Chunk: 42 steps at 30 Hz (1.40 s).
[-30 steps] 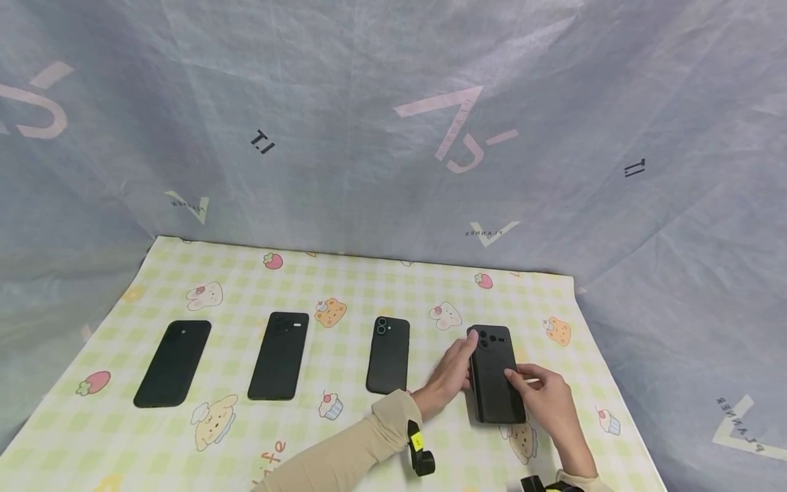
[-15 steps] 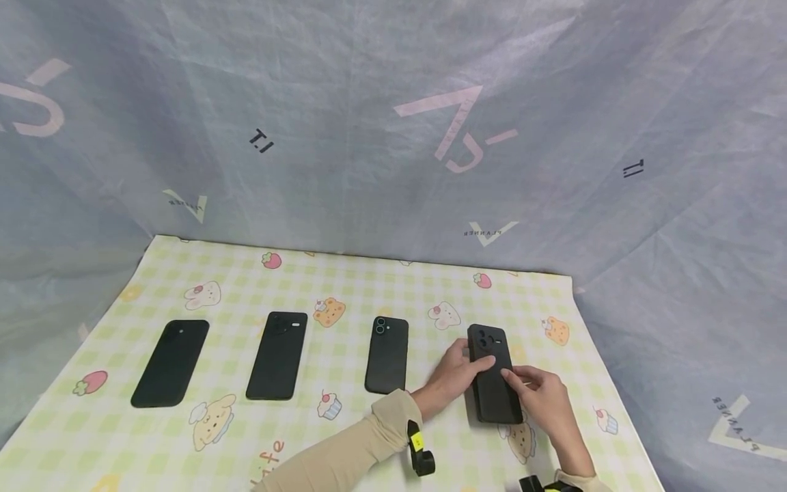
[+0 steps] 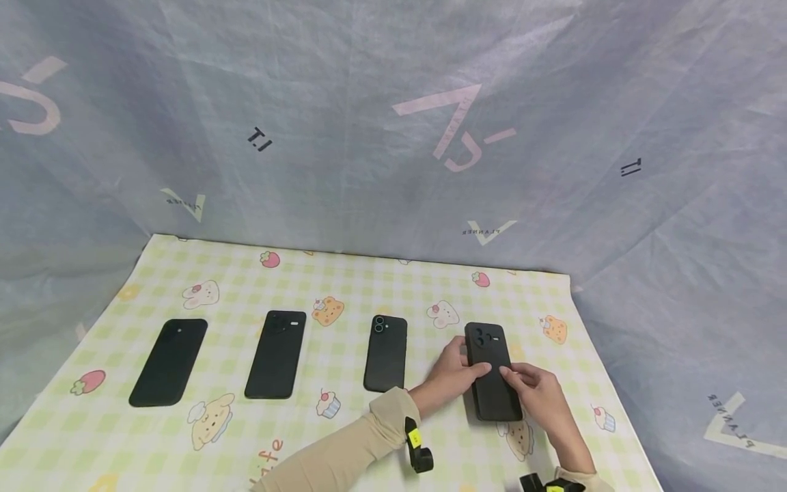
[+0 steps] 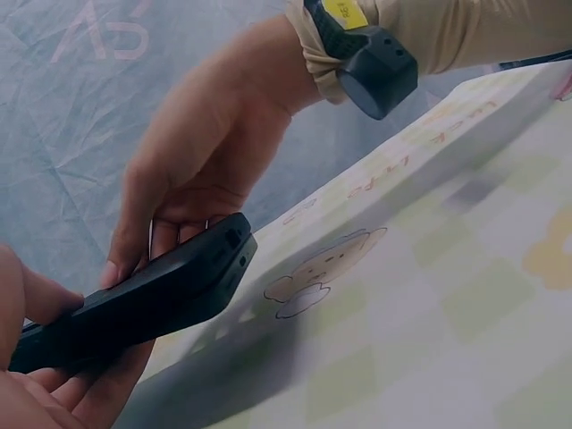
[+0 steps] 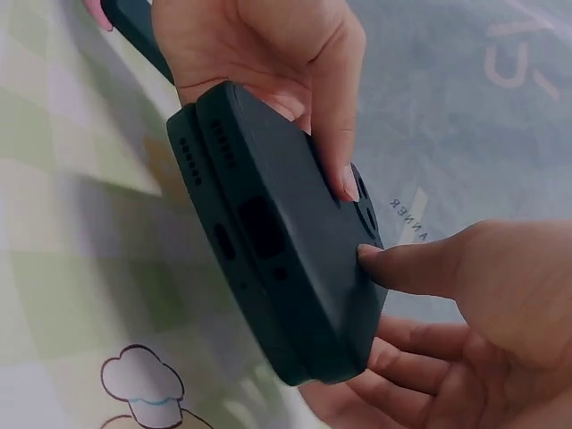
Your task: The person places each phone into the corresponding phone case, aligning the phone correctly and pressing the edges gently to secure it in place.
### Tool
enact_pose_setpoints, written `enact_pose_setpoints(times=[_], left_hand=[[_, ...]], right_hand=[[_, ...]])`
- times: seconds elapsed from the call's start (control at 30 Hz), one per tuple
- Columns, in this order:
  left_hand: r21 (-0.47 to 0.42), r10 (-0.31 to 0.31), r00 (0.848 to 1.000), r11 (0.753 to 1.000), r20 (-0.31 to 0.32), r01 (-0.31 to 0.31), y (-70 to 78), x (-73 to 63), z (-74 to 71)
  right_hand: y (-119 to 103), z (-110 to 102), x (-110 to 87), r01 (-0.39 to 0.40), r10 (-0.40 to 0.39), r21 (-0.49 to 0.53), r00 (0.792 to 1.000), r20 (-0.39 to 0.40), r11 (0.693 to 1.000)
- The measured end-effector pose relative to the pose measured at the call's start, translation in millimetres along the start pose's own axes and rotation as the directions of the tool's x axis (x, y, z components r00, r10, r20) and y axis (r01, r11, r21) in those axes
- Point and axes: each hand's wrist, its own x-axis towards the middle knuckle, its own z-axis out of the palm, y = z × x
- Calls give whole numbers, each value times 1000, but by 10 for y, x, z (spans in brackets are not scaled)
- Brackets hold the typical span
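In the head view, a black phone case (image 3: 496, 400) with camera cutouts at its far end is held at the right side of the table. The right wrist view shows the case lying over a dark phone (image 5: 214, 223), their two bottom edges stacked with a seam between. My left hand (image 3: 450, 376) grips the pair from the left, thumb on the case's back and fingers underneath. From the right, my right hand (image 3: 544, 398) pinches them too, its thumb on the back near the middle. The left wrist view shows the stack (image 4: 170, 290) tilted above the cloth.
To the left, three dark phones or cases lie in a row: one with two camera rings (image 3: 386, 359), a wider one (image 3: 274, 359) and one at the far left (image 3: 169, 365). A patterned green checked cloth (image 3: 344, 437) covers the table. Grey-blue fabric (image 3: 344, 137) hangs behind.
My left thumb has moved from the upper left corner onto the back of the case. The stack has turned slightly in my hands. The right hand keeps its pinch.
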Motion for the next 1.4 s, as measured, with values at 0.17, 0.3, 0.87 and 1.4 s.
enact_pose_setpoints(times=[0.17,0.3,0.87,1.4], left_hand=[[9,-3,1000,1000,-19,4,22,5,-17],[-28,23,999,999,-46,-25,27,18,-12],[-133,50,986,988,-158,-72,66,59,41],[-221,42,994,973,-99,-63,32,17,52]], right_hand=[[34,0,13,-6,6,79,1000,-3,997],[75,10,13,-29,29,148,1000,3,989],[175,201,-133,-134,118,614,991,66,778],[270,117,-112,-37,46,708,999,6,705]])
